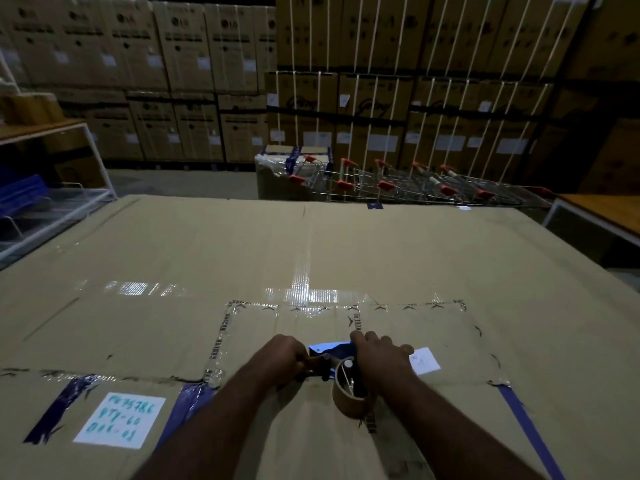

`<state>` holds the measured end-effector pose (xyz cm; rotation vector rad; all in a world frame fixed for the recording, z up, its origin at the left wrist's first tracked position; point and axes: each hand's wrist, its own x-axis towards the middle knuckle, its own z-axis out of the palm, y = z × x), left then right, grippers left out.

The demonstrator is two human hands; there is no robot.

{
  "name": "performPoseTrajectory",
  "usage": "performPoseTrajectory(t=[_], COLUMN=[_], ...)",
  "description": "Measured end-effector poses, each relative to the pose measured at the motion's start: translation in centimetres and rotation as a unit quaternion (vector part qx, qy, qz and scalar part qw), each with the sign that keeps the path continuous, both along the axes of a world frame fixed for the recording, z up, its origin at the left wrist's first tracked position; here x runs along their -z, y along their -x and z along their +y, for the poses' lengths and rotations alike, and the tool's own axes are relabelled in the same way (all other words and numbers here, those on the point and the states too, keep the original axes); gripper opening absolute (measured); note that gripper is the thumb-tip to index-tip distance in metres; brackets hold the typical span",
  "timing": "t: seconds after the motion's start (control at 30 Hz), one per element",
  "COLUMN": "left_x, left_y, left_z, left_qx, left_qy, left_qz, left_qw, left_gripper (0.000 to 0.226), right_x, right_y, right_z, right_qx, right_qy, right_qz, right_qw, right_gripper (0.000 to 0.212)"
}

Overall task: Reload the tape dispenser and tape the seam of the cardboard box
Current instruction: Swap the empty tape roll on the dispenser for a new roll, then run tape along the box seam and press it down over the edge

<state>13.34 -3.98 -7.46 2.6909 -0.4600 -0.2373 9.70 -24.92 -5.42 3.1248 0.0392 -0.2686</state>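
A blue tape dispenser (332,349) rests on top of a large flat cardboard box (242,258), near its front. My left hand (282,358) is closed around the dispenser's dark handle. Over the dispenser's front part lies my right hand (379,356), gripping it. A brown tape roll (348,396) sits on the dispenser's hub, tilted toward me. The box's seam (304,244) runs away from me down the middle, with shiny clear tape along part of it.
A white label (121,419) with green writing and blue tape strips lie at the front left of the box. Shopping carts (408,183) stand beyond the far edge. Stacked cartons fill the background. A white rack (69,199) is at left, a table (602,213) at right.
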Motion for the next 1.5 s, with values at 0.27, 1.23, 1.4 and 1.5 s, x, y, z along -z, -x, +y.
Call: performPoseTrajectory(t=[0.27, 1.23, 1.4, 1.5], left_x=[0.5, -6.8, -8.1, -8.8], left_y=[-0.8, -0.1, 3.7, 6.1], left_z=[0.5, 3.0, -0.5, -1.2], left_qx=[0.031, -0.194, -0.069, -0.033], left_qy=[-0.008, 0.351, 0.363, 0.302], left_qz=[-0.029, 0.346, 0.491, 0.481], left_qw=[0.999, 0.848, 0.789, 0.823], left_gripper=[0.017, 0.091, 0.059, 0.036], right_x=[0.3, -7.8, -6.7, -5.2], right_y=[-0.5, 8.2, 13.0, 16.5], right_z=[0.1, 1.2, 3.3, 5.5], right_qx=[-0.003, 0.008, 0.047, 0.092], right_qy=[0.020, -0.121, -0.130, -0.122], right_qz=[-0.015, -0.129, -0.169, -0.177], right_qw=[1.000, 0.984, 0.976, 0.972], right_gripper=[0.052, 0.020, 0.021, 0.036])
